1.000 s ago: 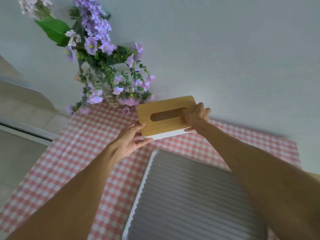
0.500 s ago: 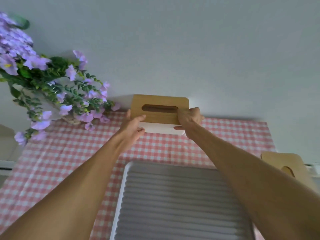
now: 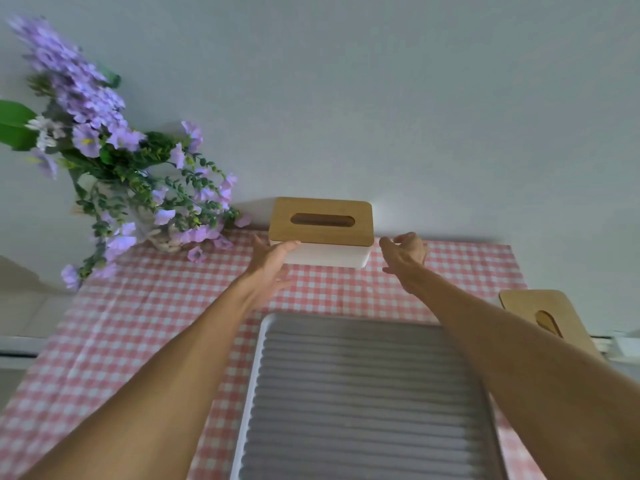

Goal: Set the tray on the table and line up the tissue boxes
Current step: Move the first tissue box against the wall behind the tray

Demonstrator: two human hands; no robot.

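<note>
A white tissue box with a wooden slotted lid (image 3: pixel 322 233) stands against the wall at the back of the table. My left hand (image 3: pixel 268 263) is open, its fingertips at the box's left front corner. My right hand (image 3: pixel 403 252) is open and apart from the box, just right of it. A grey ribbed tray with a white rim (image 3: pixel 254 372) lies flat on the checked cloth in front of me. A second tissue box with a wooden lid (image 3: pixel 547 318) sits at the right edge, partly hidden by my right arm.
A pink and white checked cloth (image 3: pixel 138 323) covers the table. A vase of purple flowers (image 3: pixel 114 161) stands at the back left, its stems hanging near the first box. A plain wall (image 3: pixel 381 98) rises right behind the table.
The box has been set down against the wall. My right hand has let go and moved off to the right; my left hand has opened and slid back to the corner.
</note>
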